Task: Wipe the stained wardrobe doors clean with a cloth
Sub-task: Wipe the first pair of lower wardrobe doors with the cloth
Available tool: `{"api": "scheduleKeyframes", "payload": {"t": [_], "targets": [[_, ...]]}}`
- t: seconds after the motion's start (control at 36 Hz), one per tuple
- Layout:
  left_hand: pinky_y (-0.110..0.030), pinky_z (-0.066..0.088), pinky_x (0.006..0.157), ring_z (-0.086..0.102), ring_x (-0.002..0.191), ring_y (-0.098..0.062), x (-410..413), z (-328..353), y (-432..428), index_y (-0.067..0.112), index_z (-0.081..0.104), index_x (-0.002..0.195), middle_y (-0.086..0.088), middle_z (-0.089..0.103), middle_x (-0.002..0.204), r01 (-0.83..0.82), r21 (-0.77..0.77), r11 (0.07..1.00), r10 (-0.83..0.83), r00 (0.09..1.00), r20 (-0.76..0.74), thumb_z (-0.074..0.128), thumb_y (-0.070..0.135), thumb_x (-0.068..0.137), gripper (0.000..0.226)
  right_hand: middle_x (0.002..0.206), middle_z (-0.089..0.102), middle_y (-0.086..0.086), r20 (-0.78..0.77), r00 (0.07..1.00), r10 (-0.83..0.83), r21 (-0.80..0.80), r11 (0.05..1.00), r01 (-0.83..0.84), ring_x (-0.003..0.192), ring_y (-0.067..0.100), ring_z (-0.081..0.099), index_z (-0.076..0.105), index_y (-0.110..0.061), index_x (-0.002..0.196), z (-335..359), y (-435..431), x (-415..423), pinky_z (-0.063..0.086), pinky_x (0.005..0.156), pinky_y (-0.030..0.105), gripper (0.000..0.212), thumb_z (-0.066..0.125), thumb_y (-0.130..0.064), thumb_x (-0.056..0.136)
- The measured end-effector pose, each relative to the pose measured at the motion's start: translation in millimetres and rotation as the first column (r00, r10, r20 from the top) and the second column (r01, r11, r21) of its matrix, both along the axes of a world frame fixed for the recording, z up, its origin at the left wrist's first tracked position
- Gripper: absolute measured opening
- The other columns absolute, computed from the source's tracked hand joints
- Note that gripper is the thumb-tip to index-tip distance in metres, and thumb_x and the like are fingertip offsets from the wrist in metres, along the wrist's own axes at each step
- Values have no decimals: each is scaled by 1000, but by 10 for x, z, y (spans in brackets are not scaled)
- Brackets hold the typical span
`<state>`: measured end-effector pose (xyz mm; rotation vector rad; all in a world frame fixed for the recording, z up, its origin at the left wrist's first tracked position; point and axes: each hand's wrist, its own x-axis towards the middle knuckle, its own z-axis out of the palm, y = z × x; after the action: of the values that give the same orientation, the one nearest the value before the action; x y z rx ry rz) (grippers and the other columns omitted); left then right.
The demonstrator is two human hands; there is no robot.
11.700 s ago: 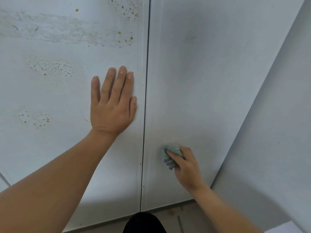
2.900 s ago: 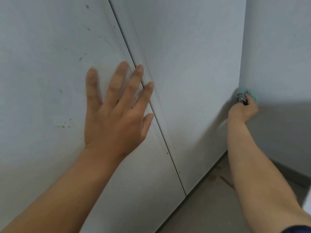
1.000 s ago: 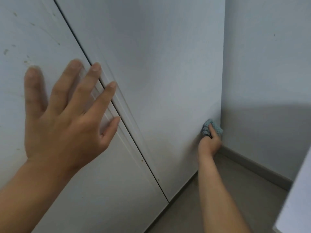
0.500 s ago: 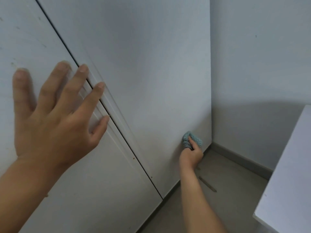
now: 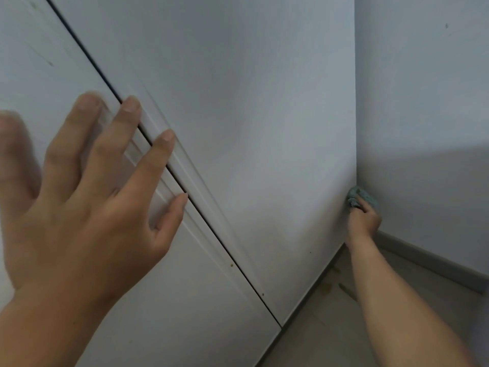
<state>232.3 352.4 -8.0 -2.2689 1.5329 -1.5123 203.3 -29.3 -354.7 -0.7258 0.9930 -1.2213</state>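
Across the frame, by size: right wardrobe door (image 5: 251,128), a pale panel with its long axis upright, its far edge meeting the side wall (image 5: 423,102). Left wardrobe door (image 5: 185,300), nearer. Floor (image 5: 330,327), grey, below. Left hand (image 5: 87,202), near, fingers straight and spread over the centre gap. Right hand (image 5: 363,221), far, fingers curled round the cloth (image 5: 362,196) at that door's far lower edge; remaining panel probably lies leftward, nearer. Brown specks (image 5: 231,265) beside the gap.

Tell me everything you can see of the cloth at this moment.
The cloth is a small teal wad, knobbly like woven or knitted fabric, bunched in the right hand, whose fingers curl round it and hide part of it. It sits low at the far edge of the right door, by the wall corner.
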Motion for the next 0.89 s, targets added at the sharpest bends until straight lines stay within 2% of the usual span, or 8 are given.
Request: {"api": "scheduleKeyframes", "payload": {"t": [0.17, 0.28, 0.42, 0.5, 0.56, 0.69, 0.81, 0.89], "targets": [[-63, 35, 119, 31, 152, -47, -24, -1, 5, 12, 55, 149, -16, 34, 166, -1, -6, 1000, 1, 1000, -16, 57, 43, 103, 56, 115, 66, 10, -41, 998, -39, 36, 999, 40, 107, 18, 61, 69, 5, 117, -364, 563, 56, 45, 82, 1, 47, 45, 22, 80], [-68, 37, 115, 27, 155, -41, -74, 22, 18, 15, 55, 148, -13, 34, 166, -57, 15, 998, 57, 998, 31, 59, 45, 101, 56, 113, 69, 7, -79, 995, 64, 77, 995, -58, 110, 21, 65, 72, -3, 117, -388, 301, -31, 49, 100, 24, 47, 49, 16, 80], [-75, 38, 108, 28, 154, -38, -112, 39, 40, 16, 59, 145, -13, 39, 163, -117, 28, 993, 114, 990, 81, 61, 46, 100, 54, 115, 66, 6, -122, 992, 18, 84, 996, -8, 107, 18, 61, 70, 1, 118, -291, 892, -6, 45, 87, 6, 47, 47, 19, 81], [-75, 37, 108, 25, 156, -36, -119, 43, 46, 18, 57, 146, -10, 35, 165, -110, 28, 994, 108, 993, 55, 60, 47, 100, 54, 112, 66, 4, -94, 995, 19, 155, 988, -4, 108, 19, 62, 71, 2, 117, -423, 1431, -3, 46, 99, 22, 48, 46, 20, 81], [-75, 37, 109, 23, 157, -34, -106, 32, 43, 19, 56, 147, -8, 32, 167, -89, 22, 996, 89, 996, 32, 60, 46, 100, 54, 109, 66, 4, -76, 997, 7, 159, 987, 6, 107, 21, 63, 71, 3, 115, -505, 1499, -44, 49, 99, 25, 50, 43, 22, 79], [-72, 36, 112, 20, 158, -34, -113, 34, 46, 19, 54, 148, -7, 29, 168, -93, 26, 995, 93, 996, 14, 58, 47, 101, 54, 108, 66, 9, 27, 994, -105, 123, 987, 101, 89, 9, 65, 68, 9, 117, -425, 772, -40, 50, 83, 13, 37, 52, 17, 85], [-71, 37, 112, 30, 154, -39, -80, 36, 38, 23, 50, 151, -3, 23, 171, -67, 38, 997, 69, 996, -60, 56, 48, 101, 56, 122, 63, 10, 101, 987, -123, 202, 974, 101, 107, 18, 61, 64, 5, 126, -329, 249, 102, 47, 83, 7, 46, 45, 19, 86], [-65, 35, 118, 27, 154, -45, -101, 57, 40, 18, 53, 150, -11, 26, 170, -43, 49, 998, 46, 997, -66, 54, 45, 102, 55, 104, 64, 4, 161, 971, -179, 235, 962, 138, 89, 9, 61, 67, 6, 120, -438, -24, 207, 47, 71, 6, 43, 44, 20, 87]]}}
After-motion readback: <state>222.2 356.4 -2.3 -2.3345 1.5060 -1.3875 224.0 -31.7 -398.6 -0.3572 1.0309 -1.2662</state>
